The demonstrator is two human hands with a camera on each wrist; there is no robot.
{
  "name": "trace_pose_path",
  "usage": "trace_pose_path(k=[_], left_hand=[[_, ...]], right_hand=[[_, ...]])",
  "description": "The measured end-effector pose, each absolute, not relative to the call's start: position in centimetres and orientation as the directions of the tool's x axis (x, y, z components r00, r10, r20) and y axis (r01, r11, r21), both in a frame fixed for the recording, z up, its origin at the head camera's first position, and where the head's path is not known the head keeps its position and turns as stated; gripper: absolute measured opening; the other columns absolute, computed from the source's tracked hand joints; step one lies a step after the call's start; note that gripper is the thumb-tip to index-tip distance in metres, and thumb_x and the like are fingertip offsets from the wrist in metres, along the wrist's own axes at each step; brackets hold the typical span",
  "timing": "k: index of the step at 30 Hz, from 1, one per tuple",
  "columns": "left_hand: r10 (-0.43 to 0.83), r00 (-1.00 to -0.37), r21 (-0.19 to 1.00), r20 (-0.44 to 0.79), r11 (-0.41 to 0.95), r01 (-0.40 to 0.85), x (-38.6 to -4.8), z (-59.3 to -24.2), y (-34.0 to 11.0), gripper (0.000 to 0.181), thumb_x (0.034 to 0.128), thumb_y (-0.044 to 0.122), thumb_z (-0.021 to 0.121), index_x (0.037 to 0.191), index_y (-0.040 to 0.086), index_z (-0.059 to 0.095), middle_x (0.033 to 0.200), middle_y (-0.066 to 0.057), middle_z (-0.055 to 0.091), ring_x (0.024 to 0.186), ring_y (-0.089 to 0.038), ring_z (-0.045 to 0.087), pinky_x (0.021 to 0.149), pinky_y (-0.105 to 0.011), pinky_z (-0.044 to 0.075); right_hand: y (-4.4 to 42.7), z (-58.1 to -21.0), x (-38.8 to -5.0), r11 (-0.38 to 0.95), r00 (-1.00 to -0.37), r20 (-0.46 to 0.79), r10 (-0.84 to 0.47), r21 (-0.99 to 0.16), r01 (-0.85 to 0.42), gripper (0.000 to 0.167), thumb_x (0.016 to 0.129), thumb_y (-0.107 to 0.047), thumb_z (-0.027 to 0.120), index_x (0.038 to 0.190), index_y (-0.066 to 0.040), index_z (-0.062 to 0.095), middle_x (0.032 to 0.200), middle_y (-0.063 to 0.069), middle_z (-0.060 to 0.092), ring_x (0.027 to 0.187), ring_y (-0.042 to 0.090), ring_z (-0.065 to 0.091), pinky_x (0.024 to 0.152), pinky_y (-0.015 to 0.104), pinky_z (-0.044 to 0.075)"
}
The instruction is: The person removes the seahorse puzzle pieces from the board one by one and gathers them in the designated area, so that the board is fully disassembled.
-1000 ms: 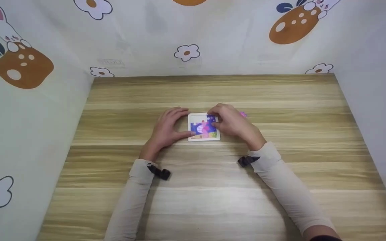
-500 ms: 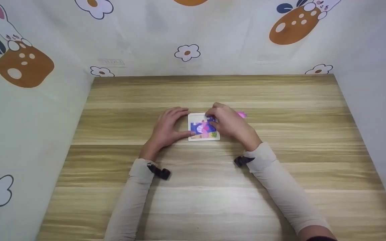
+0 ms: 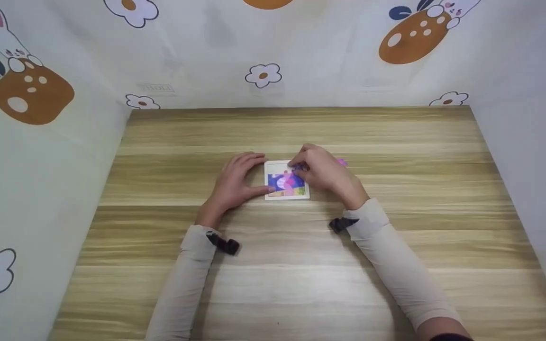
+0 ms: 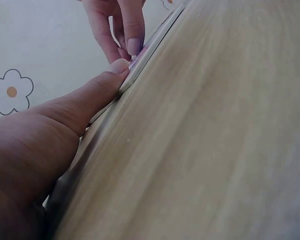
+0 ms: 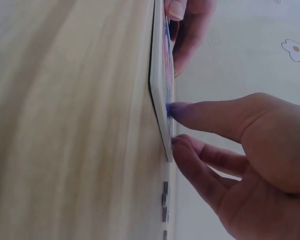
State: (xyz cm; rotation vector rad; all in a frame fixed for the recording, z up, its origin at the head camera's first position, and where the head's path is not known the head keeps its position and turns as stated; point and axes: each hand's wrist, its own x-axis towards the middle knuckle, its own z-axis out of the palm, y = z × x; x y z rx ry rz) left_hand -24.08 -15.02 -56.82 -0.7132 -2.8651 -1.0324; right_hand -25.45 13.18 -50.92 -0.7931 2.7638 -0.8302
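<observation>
A small square jigsaw puzzle tray (image 3: pixel 280 198) with a white rim lies on the wooden table. Blue, pink and yellow picture pieces fill its lower part; a pale area shows at its upper left. My left hand (image 3: pixel 237 182) braces the tray, its thumb pressing the lower left and its fingertips by the far left corner. Over the upper right part, my right hand (image 3: pixel 325 171) pinches a dark blue puzzle piece (image 3: pixel 297 167), mostly covered by fingers. In the right wrist view, the thumb (image 5: pixel 190 112) and a finger (image 5: pixel 184 150) sit at the tray's surface.
A pink puzzle piece (image 3: pixel 342 162) lies partly behind my right hand. Several thin pieces (image 5: pixel 165 200) lie flat beyond the tray in the right wrist view. Patterned wall coverings (image 3: pixel 197 61) rise along the table's back and sides.
My right hand has shifted slightly left along the tray's upper part, with the blue puzzle piece in its fingers. The left hand and the tray stay in place.
</observation>
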Motion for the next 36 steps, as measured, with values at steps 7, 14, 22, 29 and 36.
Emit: trace_pose_path(k=[7, 14, 22, 29, 36], left_hand=[[0.417, -0.896, 0.591, 0.153, 0.688, 0.422, -24.2, -56.6, -14.8, 0.087, 0.0833, 0.071, 0.083, 0.154, 0.025, 0.062, 0.164, 0.005, 0.054, 0.157, -0.024, 0.042, 0.134, -0.053, 0.025], [0.413, -0.900, 0.589, 0.139, 0.696, 0.410, -24.3, -56.5, -14.8, 0.087, 0.0835, 0.071, 0.083, 0.154, 0.026, 0.061, 0.164, 0.005, 0.054, 0.158, -0.024, 0.040, 0.134, -0.053, 0.024], [0.402, -0.907, 0.600, 0.129, 0.696, 0.394, -24.3, -56.7, -15.0, 0.089, 0.0819, 0.074, 0.082, 0.154, 0.027, 0.060, 0.165, 0.006, 0.053, 0.158, -0.023, 0.040, 0.134, -0.054, 0.023], [0.410, -0.899, 0.594, 0.156, 0.688, 0.417, -24.2, -56.6, -15.0, 0.085, 0.0831, 0.069, 0.085, 0.151, 0.023, 0.063, 0.162, 0.004, 0.056, 0.156, -0.024, 0.043, 0.132, -0.053, 0.028], [0.411, -0.901, 0.597, 0.139, 0.692, 0.407, -24.2, -56.5, -15.1, 0.087, 0.0834, 0.071, 0.083, 0.152, 0.023, 0.062, 0.164, 0.005, 0.054, 0.158, -0.023, 0.041, 0.133, -0.052, 0.025]], right_hand=[[12.3, -51.3, -26.1, 0.734, -0.898, 0.004, -0.441, -0.575, -0.363, 0.011, 0.099, -0.014, 0.078, 0.108, -0.008, 0.081, 0.103, 0.011, 0.071, 0.097, 0.026, 0.067, 0.090, 0.044, 0.058], [11.9, -51.4, -26.5, 0.737, -0.946, -0.017, -0.324, -0.631, -0.241, 0.013, 0.097, -0.015, 0.081, 0.104, -0.006, 0.077, 0.100, 0.011, 0.077, 0.093, 0.025, 0.072, 0.085, 0.042, 0.061], [11.2, -51.3, -26.2, 0.767, -0.961, -0.011, -0.276, -0.605, -0.213, 0.015, 0.093, -0.014, 0.080, 0.105, -0.005, 0.077, 0.101, 0.011, 0.077, 0.094, 0.027, 0.072, 0.085, 0.044, 0.062], [11.1, -51.4, -25.9, 0.796, -0.961, 0.001, -0.278, -0.559, -0.231, 0.020, 0.091, -0.020, 0.078, 0.107, -0.008, 0.079, 0.106, 0.009, 0.073, 0.097, 0.028, 0.068, 0.087, 0.048, 0.058], [11.3, -51.4, -25.9, 0.785, -0.957, 0.002, -0.290, -0.572, -0.239, 0.019, 0.091, -0.020, 0.078, 0.107, -0.009, 0.079, 0.110, 0.010, 0.071, 0.101, 0.028, 0.069, 0.090, 0.048, 0.059]])
